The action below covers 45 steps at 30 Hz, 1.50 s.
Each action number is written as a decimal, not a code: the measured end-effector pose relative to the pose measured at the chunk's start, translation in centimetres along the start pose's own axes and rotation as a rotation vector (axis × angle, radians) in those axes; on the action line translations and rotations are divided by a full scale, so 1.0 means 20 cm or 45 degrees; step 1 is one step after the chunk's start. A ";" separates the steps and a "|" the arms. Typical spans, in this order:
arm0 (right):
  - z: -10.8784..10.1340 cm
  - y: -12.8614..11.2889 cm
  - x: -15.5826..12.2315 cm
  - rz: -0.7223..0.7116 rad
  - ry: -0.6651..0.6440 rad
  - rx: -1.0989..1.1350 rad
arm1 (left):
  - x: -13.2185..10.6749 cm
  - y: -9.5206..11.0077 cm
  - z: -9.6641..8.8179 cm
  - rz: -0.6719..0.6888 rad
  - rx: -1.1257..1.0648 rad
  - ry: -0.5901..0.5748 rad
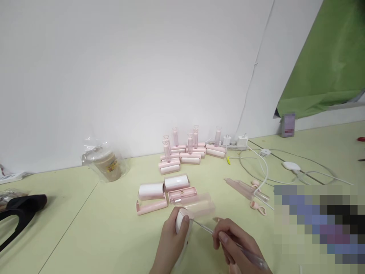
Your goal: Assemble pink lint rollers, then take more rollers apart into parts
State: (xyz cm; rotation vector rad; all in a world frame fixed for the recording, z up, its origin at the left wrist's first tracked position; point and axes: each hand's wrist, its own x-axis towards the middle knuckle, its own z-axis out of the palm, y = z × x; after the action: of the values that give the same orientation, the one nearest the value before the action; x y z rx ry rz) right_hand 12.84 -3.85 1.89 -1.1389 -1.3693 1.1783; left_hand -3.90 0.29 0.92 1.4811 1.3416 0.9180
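My left hand [173,234] is closed around a white lint roller refill [180,220], held end-up with its pale pink end showing. In my right hand [236,243] is a screwdriver [204,227] with a metal shaft and a clear handle; its tip points at the end of the roll and looks to touch it or nearly so. Beyond my hands lie two white rolls [150,190], an open pink lint roller casing [182,194], a pink bracket [152,206] and a clear plastic cover [196,205].
Several pink lint rollers [190,156] stand near the wall. Clear handle tubes [239,186] and pink heart-shaped caps [258,207] lie to the right, by white cables [266,171]. A bagged drink cup [110,165] stands left, beyond a black object [24,207]. A blurred-out patch covers the lower right.
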 end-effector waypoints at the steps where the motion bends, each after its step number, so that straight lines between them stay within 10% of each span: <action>1: 0.00 0.00 0.00 0.007 -0.007 -0.007 | 0.00 0.00 0.00 0.004 0.007 -0.003; 21: -0.01 0.00 0.02 -0.051 0.078 -0.272 | 0.02 0.05 0.02 -0.226 -0.055 -0.198; 31: -0.10 0.04 0.08 -0.026 0.282 -0.005 | 0.21 0.28 0.01 0.072 0.905 -0.122; 40: -0.13 0.01 0.12 -0.028 0.343 0.078 | 0.28 0.31 -0.06 0.127 1.014 -0.144; 45: -0.21 -0.07 0.23 -0.017 0.350 0.062 | 0.29 0.33 -0.04 0.430 0.745 -0.337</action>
State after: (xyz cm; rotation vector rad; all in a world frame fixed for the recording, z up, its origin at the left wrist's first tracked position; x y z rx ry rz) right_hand 16.45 0.92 3.95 -1.2054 -1.1309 0.9982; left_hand -1.69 6.24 7.19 2.2431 1.2357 0.5127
